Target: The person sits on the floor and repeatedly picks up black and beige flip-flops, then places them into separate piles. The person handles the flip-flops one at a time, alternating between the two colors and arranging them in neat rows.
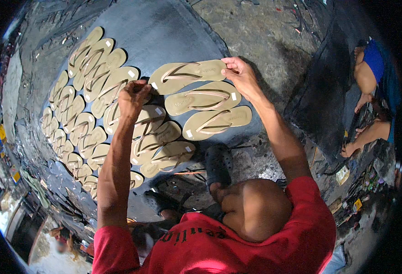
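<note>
A beige flip-flop (182,76) with thin brownish straps lies crosswise between my hands at the top of a short column. My right hand (241,77) pinches its right end, thumb on top. My left hand (133,99) is closed, its fingertips at the flip-flop's left end, beside a small white sticker. Just below lies a second flip-flop (178,104), pointing the same way. A third flip-flop (242,116) sits nearest my feet. Left of these, several more flip-flops (91,128) spread in close, overlapping rows, partly hidden by my left forearm.
The flip-flops rest on a dark grey sheet (164,27) over a stained floor (251,27). My foot in a dark clog (219,164) stands close below the column. At the right, another person's bare legs (367,84) border a black sheet (317,91). Scraps litter the right side.
</note>
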A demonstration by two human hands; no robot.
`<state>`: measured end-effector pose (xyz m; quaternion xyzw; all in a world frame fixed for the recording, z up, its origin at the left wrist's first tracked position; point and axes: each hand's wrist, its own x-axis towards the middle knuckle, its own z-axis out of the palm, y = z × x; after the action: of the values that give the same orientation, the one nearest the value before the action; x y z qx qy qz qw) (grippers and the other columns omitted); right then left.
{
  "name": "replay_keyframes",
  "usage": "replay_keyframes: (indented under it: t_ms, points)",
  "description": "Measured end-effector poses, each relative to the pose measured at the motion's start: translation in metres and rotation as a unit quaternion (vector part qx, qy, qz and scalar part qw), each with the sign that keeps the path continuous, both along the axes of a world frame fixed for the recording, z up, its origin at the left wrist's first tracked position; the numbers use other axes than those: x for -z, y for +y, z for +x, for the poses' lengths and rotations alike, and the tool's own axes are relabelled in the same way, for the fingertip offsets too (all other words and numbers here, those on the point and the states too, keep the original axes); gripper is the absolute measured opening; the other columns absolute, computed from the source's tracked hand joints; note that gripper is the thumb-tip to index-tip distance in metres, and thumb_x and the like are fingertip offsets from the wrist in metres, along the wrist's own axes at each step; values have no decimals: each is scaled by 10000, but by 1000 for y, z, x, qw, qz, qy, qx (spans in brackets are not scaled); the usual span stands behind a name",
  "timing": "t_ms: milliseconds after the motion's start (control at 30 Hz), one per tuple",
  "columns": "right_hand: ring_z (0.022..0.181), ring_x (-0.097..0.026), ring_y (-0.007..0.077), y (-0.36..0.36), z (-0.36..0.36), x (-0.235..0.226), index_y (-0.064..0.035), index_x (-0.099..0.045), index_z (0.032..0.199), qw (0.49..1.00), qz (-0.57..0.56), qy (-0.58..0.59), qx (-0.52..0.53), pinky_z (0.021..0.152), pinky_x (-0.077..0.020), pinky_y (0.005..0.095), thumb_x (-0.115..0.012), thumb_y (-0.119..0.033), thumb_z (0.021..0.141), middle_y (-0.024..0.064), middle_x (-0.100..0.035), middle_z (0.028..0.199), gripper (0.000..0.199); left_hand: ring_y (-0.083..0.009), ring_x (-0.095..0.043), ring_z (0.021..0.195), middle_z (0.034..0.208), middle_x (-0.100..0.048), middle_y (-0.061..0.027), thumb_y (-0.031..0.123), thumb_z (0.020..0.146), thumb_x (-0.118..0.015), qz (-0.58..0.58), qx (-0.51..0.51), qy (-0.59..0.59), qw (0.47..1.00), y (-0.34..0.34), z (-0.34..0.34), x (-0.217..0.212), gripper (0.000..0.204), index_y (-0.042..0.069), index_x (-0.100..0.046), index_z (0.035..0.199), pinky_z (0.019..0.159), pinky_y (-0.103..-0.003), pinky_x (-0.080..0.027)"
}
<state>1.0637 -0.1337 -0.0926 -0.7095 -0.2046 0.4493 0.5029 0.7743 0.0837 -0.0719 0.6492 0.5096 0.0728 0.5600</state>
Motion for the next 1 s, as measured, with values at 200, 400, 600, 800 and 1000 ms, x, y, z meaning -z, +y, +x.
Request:
replay_keyframes:
  t_ms: [200,400,600,800,1000]
  points:
    - [958,-634,228,2,11,-11,-58,-624,1210,979,-85,-154,-102,837,-512,356,-710,-155,899,147,-639,1052,337,-314,-702,835,911,-718,-191,277,856,-707,185,166,140,958,11,10,3,285,44,-699,1020,734,-385,-536]
    - [1000,-572,364,9,15,-26,-66,-613,1184,867,-41,-441,-227,858,-473,440,-720,-187,860,187,-570,1010,362,-350,-602,1149,1260,-621,-207,237,844,-695,298,302,256,869,8,32,-8,395,93,-620,1204,954,-424,-490]
    - [1311,-468,377,5,-13,-38,5,-566,1321,822,-23,-505,-263,1104,-387,421,-580,-132,946,207,-504,1428,400,-359,-599,1153,1253,-604,-226,202,838,-667,371,358,28,856,-24,66,-24,797,128,-290,1536,905,-465,-505]
    - [1383,-430,346,3,10,-25,38,-486,1389,843,-34,-342,-414,1169,-294,406,-332,-321,1069,220,-475,1467,505,-367,-666,1052,1176,-674,-199,232,756,-731,179,351,72,916,-4,55,-61,568,114,-598,1295,912,-500,-519]
    - [1433,-356,330,-61,-7,-14,53,-456,1429,921,-97,-286,-246,1176,-267,420,-385,-365,1078,223,-390,1535,550,-356,-568,1187,1290,-597,-179,228,733,-772,413,25,104,904,89,-241,-75,578,86,-612,1269,1012,-462,-458]
